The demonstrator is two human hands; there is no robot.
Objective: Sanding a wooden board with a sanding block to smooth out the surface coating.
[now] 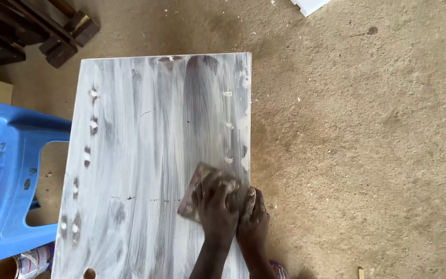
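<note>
Both hands low centre of frame, side by side on a white-smeared board (150, 155). Left hand (217, 206) pressed flat, fingers spread over a brownish sanding pad (202, 188) near the board's right edge; grip is a flat press on the pad. Right hand (253, 219) touches the left, fingers on the pad's right end. Blue plastic chair (6, 175) at left, sawdust floor (362, 144) at right.

A board (150, 155) lay flat on the floor (367, 144). A sanding pad (202, 188) sat on the board near its right edge, toward the near end, under the left hand (217, 209). The right hand (254, 217) rested beside it at that edge. A chair (11, 175) stood left of the board, wooden blocks (63, 39) beyond the far left corner.
</note>
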